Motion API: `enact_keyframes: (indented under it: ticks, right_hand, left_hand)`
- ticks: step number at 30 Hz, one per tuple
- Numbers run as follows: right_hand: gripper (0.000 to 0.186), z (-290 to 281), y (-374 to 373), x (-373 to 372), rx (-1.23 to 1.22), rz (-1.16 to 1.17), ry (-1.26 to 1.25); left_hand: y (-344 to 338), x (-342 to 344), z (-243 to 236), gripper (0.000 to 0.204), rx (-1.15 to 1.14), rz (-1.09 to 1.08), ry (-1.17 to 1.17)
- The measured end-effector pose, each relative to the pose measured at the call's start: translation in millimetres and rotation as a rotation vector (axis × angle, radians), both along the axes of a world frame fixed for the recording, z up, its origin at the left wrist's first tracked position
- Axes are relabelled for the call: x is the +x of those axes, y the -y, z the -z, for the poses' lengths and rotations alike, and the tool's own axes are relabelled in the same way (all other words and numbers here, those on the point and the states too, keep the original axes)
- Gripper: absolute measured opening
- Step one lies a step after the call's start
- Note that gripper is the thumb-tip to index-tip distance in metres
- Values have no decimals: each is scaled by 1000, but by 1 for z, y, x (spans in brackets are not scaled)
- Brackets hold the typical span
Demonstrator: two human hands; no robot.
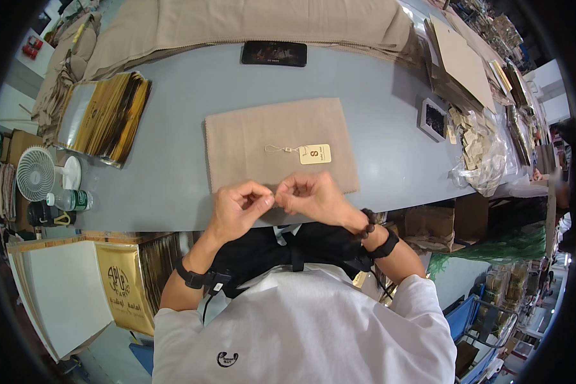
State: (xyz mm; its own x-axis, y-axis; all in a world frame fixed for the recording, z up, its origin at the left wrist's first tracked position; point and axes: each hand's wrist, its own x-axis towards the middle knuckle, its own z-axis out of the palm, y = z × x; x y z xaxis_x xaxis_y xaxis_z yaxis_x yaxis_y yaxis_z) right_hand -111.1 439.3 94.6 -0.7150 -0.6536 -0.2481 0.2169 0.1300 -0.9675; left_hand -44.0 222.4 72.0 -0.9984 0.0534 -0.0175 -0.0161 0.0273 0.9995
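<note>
A folded beige cloth (249, 137) lies flat on the grey table, its edges finely zigzag-cut. On the cloth rests a cream hang tag (324, 154) with a looped string (278, 149) stretching to its left. Over the cloth's near edge, my left hand (237, 208) and my right hand (317, 197) meet, thumbs and forefingers pinched with the tips almost touching. Whatever sits between those fingertips is too small to make out. Dark bands circle both of my wrists.
Stacked gold-and-clear packets (102, 118) lie at left, near a small white fan (37, 173) and a water bottle (70, 200). A phone (274, 54) lies before more beige cloth (249, 22). At right are a small tray of dark pieces (434, 120), a plastic bag of tags (477, 150) and cardboard sheets (461, 61).
</note>
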Motion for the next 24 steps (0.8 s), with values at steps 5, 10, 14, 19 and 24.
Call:
enact_keyframes:
  ticks: [5,10,14,19,24]
  right_hand:
    - [19,19,17,-39,427,143,-903]
    - [17,34,39,-64,629,83,-1009]
    - [14,24,38,-61,375,21,-916]
    - [11,8,41,-51,341,-50,-844]
    - [17,6,47,-35,365,73,-1022]
  left_hand:
    - [11,-22,-7,5,-457,-206,-226]
    - [19,-39,-5,6,-680,-250,-368]
    - [25,-41,0,7,-709,-235,-361]
    - [24,-33,3,7,-675,-173,-432]
    - [25,-17,5,5,-499,-299,-329]
